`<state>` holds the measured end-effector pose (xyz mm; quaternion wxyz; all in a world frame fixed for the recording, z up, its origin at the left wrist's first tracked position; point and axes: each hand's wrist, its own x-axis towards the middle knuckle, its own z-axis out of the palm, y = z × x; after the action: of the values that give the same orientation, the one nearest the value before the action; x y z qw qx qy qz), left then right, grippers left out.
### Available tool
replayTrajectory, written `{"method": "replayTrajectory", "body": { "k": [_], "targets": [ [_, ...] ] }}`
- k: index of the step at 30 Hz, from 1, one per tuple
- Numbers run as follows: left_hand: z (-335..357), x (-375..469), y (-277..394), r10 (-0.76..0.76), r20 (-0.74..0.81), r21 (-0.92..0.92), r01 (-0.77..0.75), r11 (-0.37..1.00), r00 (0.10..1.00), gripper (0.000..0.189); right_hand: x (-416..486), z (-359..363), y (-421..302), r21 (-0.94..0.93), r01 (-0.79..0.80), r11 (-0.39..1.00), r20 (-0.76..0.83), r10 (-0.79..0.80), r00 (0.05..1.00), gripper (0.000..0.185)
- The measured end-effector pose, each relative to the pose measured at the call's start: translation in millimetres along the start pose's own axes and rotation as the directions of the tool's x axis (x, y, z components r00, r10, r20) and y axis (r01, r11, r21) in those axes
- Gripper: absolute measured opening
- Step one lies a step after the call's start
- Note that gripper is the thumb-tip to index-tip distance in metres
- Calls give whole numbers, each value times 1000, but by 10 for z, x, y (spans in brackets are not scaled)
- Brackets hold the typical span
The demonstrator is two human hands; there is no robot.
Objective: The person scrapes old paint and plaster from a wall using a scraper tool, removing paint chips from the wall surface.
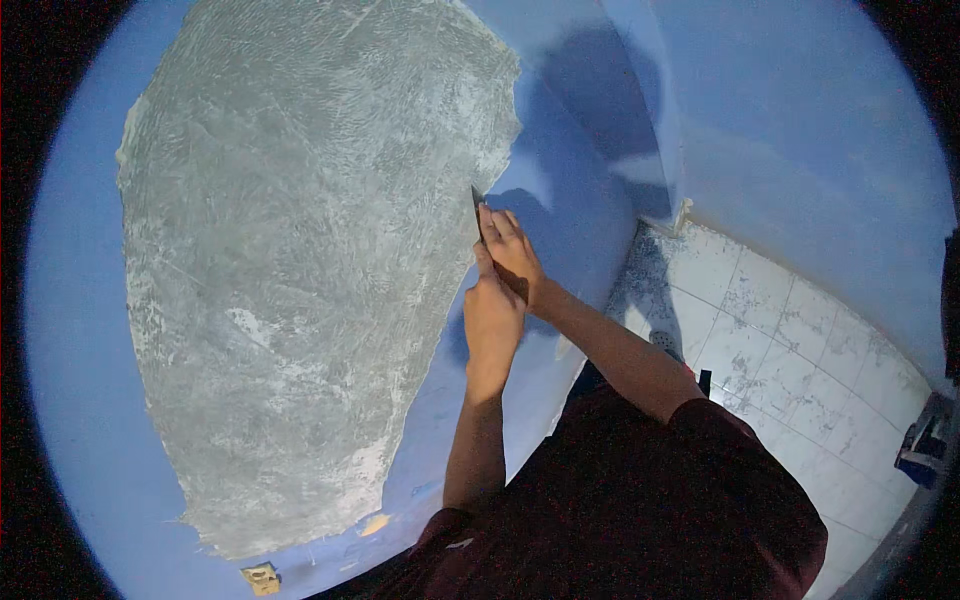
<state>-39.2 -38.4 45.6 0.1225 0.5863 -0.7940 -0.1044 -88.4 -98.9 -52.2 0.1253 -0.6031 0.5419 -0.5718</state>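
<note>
Before me a blue painted wall (570, 187) bears a large rough grey patch (300, 225) with a ragged, whitish edge. A thin dark metal blade (476, 196), perhaps a scraper or putty knife, touches or nearly touches the patch's right border. My left hand (495, 315) is closed around the tool's lower part, which the fingers hide. Just above and to the right, my right hand (510, 244) rests over the tool, fingers extended along the blade. Both hands overlap near the wrist of the right one.
At the right, a white tiled floor (757, 337) with grey stains meets another blue wall (810, 165). A round floor drain (664, 341) lies near the corner. A yellowish electrical box (261, 579) is set below the patch. A dark blue object (926, 450) stands at the far right.
</note>
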Motion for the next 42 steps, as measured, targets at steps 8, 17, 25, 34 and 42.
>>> {"method": "replayTrajectory", "body": {
  "k": [8,17,25,34,42],
  "targets": [
    [-90,-1,90,-78,25,-19,78,997,997,58,3,-14,-21,-9,-16,1000,23,17,1000,61],
    [18,-87,15,-34,-17,62,35,997,999,66,-33,24,65,17,-1,1000,18,1,1000,59],
    [49,-35,44,-23,-8,39,23,999,1000,66,-45,-65,61,68,21,997,-15,-20,1000,57],
    [99,69,22,23,0,17,-23,1000,1000,68,28,-51,124,17,-2,1000,-16,2,1000,59],
    [63,162,61,-2,18,5,2,1000,1000,65,86,-13,170,-1,-18,1000,-23,18,1000,57]
  ]
}}
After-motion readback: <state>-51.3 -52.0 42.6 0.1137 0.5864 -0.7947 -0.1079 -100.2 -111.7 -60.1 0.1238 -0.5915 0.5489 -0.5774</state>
